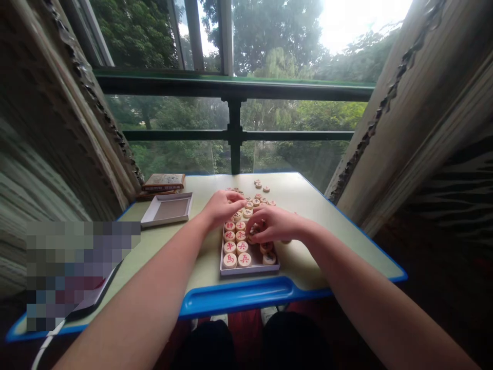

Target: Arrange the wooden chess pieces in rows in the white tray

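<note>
A shallow white box (pixel 249 270) stands on the table near its front edge, holding round wooden xiangqi pieces. Red-marked pieces (pixel 230 247) fill two columns on its left side. Darker pieces (pixel 269 258) lie at its near right corner. My right hand (pixel 274 224) is over the box's right half, fingers curled and closed around a xiangqi piece (pixel 253 238), partly hidden by the fingers. My left hand (pixel 225 206) reaches over the far left end of the box, its fingers bent together beside loose pieces (pixel 248 205); what they hold is hidden.
Several more pieces (pixel 259 184) are scattered farther back on the table (pixel 308 195). An open box lid (pixel 167 208) lies at the left, in front of stacked books (pixel 164 181). A blurred device (pixel 82 277) with a white cable (pixel 48 341) sits front left. Blue tray groove (pixel 239 295) lines the front.
</note>
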Motion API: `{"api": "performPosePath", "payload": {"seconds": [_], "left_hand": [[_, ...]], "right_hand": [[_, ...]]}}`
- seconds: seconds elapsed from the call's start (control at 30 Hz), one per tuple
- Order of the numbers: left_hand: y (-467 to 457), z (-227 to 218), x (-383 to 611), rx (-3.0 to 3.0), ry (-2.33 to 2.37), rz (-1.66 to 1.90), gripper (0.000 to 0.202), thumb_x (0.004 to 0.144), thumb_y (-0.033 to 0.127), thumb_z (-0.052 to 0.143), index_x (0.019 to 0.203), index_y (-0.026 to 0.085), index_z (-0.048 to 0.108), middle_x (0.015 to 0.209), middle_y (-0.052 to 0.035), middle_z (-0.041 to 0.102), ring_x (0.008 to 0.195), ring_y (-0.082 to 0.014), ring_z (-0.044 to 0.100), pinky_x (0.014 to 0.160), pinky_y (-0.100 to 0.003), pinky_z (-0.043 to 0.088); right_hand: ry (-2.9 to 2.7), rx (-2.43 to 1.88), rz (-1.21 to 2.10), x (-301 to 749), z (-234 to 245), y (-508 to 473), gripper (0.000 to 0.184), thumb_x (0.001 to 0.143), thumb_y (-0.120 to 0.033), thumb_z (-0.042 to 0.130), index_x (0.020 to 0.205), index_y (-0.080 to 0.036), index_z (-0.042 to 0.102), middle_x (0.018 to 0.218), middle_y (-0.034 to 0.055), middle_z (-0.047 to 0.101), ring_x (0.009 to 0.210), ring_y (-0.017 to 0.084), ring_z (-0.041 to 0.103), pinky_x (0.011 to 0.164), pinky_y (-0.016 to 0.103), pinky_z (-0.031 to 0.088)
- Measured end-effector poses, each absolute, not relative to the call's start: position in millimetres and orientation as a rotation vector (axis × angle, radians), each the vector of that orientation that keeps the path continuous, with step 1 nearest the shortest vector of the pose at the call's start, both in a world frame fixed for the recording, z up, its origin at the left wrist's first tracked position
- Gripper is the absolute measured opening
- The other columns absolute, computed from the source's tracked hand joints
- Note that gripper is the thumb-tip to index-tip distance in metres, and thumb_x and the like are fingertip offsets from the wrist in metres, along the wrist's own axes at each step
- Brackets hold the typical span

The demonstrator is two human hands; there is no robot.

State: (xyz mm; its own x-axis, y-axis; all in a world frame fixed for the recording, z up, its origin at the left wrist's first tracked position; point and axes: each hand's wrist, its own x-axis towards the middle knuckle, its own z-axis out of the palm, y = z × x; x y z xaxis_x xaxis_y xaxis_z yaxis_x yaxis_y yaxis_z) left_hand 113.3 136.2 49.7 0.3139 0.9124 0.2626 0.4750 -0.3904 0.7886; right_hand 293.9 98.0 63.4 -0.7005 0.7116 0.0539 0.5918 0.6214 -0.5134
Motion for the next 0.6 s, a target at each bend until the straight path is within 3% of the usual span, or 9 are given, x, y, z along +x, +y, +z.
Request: {"api": "performPosePath", "payload": {"seconds": [0.6], "left_hand": [[136,55,111,1.977,1.208,0.996,0.033,0.070,0.041,0.058,0.080,0.013,0.071,0.078,-0.0056,0.071,0.074,-0.0189,0.063,0.068,-0.027,0.047]], "right_hand": [[-2.462,-1.216,0.710,306,73,100,0.021,0.069,-0.019,0.059,0.086,-0.019,0.072,0.079,0.0006,0.062,0.072,0.013,0.054,0.065,0.022,0.041]]}}
